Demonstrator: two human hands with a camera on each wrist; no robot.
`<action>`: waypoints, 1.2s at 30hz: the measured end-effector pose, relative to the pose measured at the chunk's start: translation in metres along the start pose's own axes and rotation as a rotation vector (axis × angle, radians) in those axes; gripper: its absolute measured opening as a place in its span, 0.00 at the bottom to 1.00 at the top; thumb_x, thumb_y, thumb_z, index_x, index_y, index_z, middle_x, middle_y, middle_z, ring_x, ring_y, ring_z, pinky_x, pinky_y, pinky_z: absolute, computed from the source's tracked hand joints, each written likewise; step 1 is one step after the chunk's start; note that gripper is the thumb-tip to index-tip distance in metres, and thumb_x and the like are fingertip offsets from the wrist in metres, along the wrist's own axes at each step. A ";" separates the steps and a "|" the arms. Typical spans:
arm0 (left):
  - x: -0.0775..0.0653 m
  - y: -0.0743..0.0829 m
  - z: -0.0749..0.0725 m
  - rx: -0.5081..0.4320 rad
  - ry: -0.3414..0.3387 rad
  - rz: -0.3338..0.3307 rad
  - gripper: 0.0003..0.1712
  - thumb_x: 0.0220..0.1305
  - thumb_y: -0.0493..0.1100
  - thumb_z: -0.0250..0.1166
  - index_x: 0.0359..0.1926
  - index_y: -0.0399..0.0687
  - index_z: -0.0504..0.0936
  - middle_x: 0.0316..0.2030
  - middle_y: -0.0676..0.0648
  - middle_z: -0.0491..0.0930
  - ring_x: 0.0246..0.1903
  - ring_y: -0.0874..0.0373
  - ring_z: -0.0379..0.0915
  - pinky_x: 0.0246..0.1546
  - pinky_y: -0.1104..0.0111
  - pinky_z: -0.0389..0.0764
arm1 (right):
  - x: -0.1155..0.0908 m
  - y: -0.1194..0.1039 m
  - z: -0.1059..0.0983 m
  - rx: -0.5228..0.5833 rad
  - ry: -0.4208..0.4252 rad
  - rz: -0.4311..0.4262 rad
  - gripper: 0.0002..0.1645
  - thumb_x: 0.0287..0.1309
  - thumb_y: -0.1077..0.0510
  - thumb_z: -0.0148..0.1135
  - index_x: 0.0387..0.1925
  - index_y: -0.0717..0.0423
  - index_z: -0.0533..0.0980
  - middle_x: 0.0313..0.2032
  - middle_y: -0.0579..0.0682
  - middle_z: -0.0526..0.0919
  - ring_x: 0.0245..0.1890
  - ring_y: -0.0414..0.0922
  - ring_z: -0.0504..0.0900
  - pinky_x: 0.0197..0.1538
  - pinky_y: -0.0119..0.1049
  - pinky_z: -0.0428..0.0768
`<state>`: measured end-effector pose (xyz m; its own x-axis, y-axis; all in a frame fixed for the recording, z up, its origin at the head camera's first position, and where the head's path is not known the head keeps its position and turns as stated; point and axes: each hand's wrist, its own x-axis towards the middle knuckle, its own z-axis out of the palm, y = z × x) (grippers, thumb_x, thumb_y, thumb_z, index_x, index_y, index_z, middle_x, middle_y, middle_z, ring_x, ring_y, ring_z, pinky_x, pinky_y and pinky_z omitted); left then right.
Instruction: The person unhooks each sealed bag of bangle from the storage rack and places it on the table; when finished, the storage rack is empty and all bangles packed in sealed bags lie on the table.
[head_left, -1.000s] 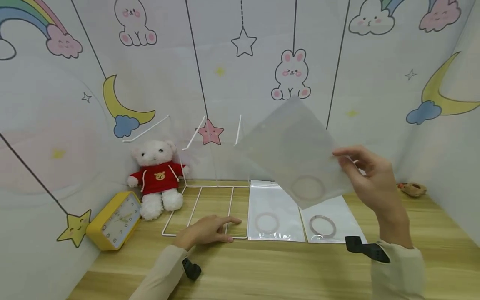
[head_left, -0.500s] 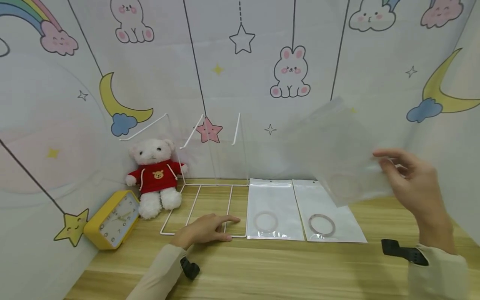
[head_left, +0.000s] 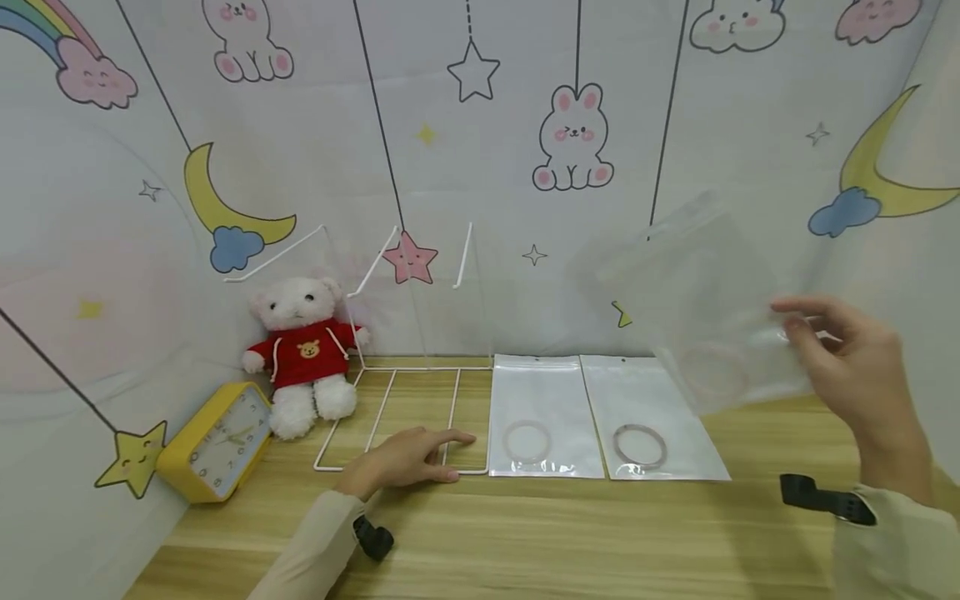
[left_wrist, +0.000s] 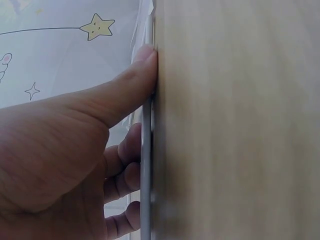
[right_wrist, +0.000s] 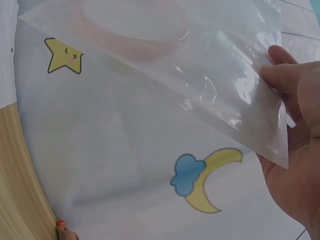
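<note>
My right hand (head_left: pixel 847 362) pinches the right edge of a clear plastic zip bag (head_left: pixel 697 292), holding it up tilted in the air. Inside its lower part shows a pale pink bangle (head_left: pixel 714 372), also visible as a pink ring (right_wrist: pixel 132 52) in the right wrist view. My left hand (head_left: pixel 405 457) rests on the base of a white wire rack (head_left: pixel 410 368), fingers relaxed. In the left wrist view, the thumb (left_wrist: pixel 135 75) lies against the front wire (left_wrist: pixel 145 200), with the other fingers behind it. Three bare hooks (head_left: pixel 465 254) stick out from the rack's upper part.
Two more zip bags, a left one (head_left: pixel 534 392) and a right one (head_left: pixel 637 396), lie flat beside the rack, each with a bangle. A teddy bear (head_left: pixel 307 358) in red and a yellow alarm clock (head_left: pixel 213 442) stand left. A printed cloth (head_left: pixel 525 308) hangs behind the wooden table (head_left: pixel 562 542).
My right hand has moved right with the zip bag, uncovering more of the right bag on the table. The left hand has stayed on the rack. The head view has shifted slightly.
</note>
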<state>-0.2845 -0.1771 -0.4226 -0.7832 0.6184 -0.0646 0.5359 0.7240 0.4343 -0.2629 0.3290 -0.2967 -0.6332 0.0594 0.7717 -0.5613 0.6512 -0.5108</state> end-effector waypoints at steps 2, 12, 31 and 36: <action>-0.002 -0.001 -0.001 0.002 0.004 -0.013 0.31 0.67 0.56 0.66 0.68 0.58 0.73 0.23 0.59 0.70 0.27 0.64 0.63 0.31 0.66 0.68 | 0.000 0.003 -0.001 -0.008 -0.013 0.020 0.12 0.67 0.66 0.59 0.48 0.64 0.82 0.42 0.23 0.78 0.33 0.26 0.75 0.32 0.16 0.67; -0.005 0.002 -0.004 0.005 0.014 0.000 0.31 0.67 0.54 0.67 0.68 0.56 0.73 0.23 0.59 0.70 0.26 0.65 0.62 0.30 0.67 0.67 | -0.004 0.024 -0.007 -0.081 -0.113 0.188 0.13 0.71 0.60 0.56 0.51 0.60 0.80 0.52 0.33 0.75 0.37 0.14 0.72 0.28 0.18 0.72; -0.002 0.002 -0.002 -0.006 0.005 0.006 0.31 0.67 0.54 0.67 0.68 0.55 0.73 0.23 0.59 0.70 0.26 0.64 0.62 0.31 0.67 0.67 | -0.014 0.059 -0.011 -0.281 -0.278 0.203 0.12 0.70 0.67 0.53 0.50 0.64 0.79 0.52 0.72 0.78 0.49 0.75 0.77 0.37 0.23 0.75; -0.002 0.002 -0.002 -0.007 0.004 0.011 0.31 0.67 0.54 0.66 0.68 0.54 0.73 0.23 0.59 0.70 0.25 0.65 0.62 0.30 0.67 0.67 | -0.017 0.067 -0.012 -0.298 -0.334 0.252 0.13 0.72 0.65 0.52 0.52 0.64 0.78 0.55 0.74 0.76 0.51 0.76 0.74 0.46 0.67 0.73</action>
<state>-0.2824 -0.1780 -0.4200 -0.7787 0.6248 -0.0567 0.5418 0.7152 0.4415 -0.2827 0.3807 -0.3396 -0.8925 0.0291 0.4500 -0.2237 0.8379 -0.4978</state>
